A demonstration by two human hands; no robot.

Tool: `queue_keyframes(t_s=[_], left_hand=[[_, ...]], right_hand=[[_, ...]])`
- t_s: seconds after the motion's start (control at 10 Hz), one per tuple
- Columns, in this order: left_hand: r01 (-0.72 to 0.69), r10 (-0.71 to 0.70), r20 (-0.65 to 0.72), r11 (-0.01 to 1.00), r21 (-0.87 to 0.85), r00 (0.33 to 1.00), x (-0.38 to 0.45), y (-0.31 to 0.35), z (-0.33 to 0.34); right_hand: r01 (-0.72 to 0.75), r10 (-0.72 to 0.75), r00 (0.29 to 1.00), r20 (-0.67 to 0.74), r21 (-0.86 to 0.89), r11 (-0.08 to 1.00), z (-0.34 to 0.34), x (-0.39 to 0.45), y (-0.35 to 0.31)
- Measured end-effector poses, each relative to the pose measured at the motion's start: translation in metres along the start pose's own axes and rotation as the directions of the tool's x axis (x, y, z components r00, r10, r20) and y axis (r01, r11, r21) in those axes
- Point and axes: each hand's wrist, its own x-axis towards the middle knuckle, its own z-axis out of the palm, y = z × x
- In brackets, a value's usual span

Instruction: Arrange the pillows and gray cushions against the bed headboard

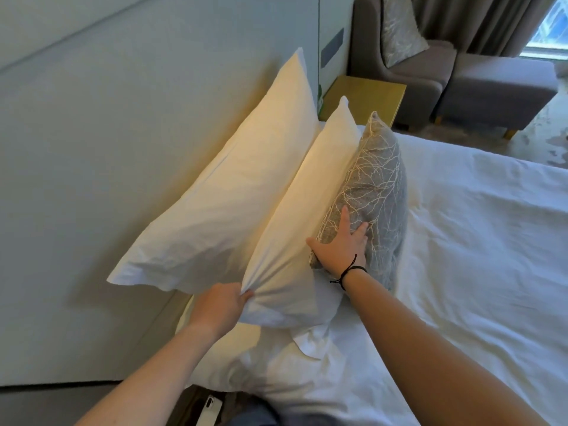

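Note:
A large white pillow leans upright against the pale headboard. In front of it stands a second white pillow, and my left hand pinches its near corner. A gray cushion with a cream branch pattern leans on that second pillow. My right hand, with a black cord at the wrist, lies flat with fingers spread on the cushion's near end. Another gray patterned cushion rests on the armchair at the back.
The bed has white sheets, rumpled near me. A gold bedside table stands beyond the pillows, with a gray armchair and footstool behind it. A white phone lies at the bottom edge. Curtains and a window are at top right.

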Motion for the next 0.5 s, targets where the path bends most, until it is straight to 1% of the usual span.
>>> queue_keyframes(t_s=[0.1,0.2,0.3,0.4,0.5], left_hand=[[-0.006,0.006,-0.009,0.999,-0.035,1.000,0.001,-0.005,0.000],[-0.019,0.016,-0.076,0.999,-0.038,0.997,0.003,-0.006,-0.001],[-0.033,0.011,-0.198,0.993,-0.110,0.980,0.004,0.001,-0.004],[-0.080,0.030,-0.227,0.973,-0.215,0.974,0.004,0.011,-0.012],[-0.103,0.055,-0.190,0.961,-0.256,0.980,0.009,0.013,-0.015]], right_hand=[[0.037,-0.039,0.997,0.064,0.036,0.999,-0.013,0.003,0.008],[0.065,-0.075,0.990,0.119,0.085,0.994,-0.027,0.000,0.019],[0.065,-0.097,0.983,0.153,0.203,0.977,-0.034,-0.017,0.032],[0.056,-0.103,0.984,0.144,0.301,0.952,-0.037,-0.039,0.042],[-0.016,-0.035,0.992,0.121,0.391,0.920,-0.031,-0.067,0.045]])
